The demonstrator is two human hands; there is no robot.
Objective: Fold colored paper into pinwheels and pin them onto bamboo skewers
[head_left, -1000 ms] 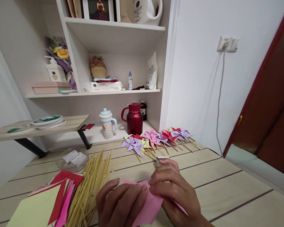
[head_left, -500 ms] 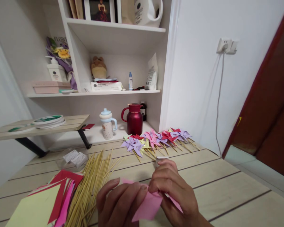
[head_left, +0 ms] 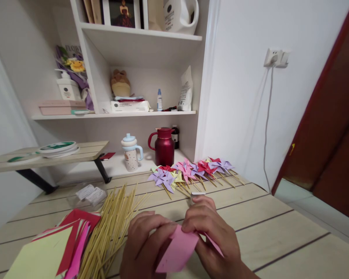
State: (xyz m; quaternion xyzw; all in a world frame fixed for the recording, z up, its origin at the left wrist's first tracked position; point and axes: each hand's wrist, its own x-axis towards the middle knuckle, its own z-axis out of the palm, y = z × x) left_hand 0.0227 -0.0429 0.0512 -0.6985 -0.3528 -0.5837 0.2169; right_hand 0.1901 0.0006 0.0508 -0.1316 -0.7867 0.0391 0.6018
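Between my two hands is a piece of pink paper [head_left: 178, 252], partly bent over. My left hand [head_left: 147, 244] pinches its left side, fingers curled and pressed together. On the other side my right hand [head_left: 211, 234] grips the paper near its top middle, and a strip of pink shows below the fingers. The fingers hide the paper's centre. Just beyond my right hand a small whitish object [head_left: 197, 194] is partly covered by the fingers. Left of my hands lies a loose bundle of thin wooden sticks [head_left: 113, 221], beside a stack of coloured paper sheets [head_left: 40, 252].
Finished paper pinwheels [head_left: 189, 170] on sticks lie along the table's back edge. A clear plastic box [head_left: 88, 193] with white packets sits at the left. Behind stand a lidded cup [head_left: 131, 155] and a red thermos jug [head_left: 164, 147]. A small raised shelf [head_left: 90, 151] overhangs the left.
My left hand's fingers have shifted and curled in closer around the pink paper, whose front part has turned slightly. My right hand keeps nearly the same grip.
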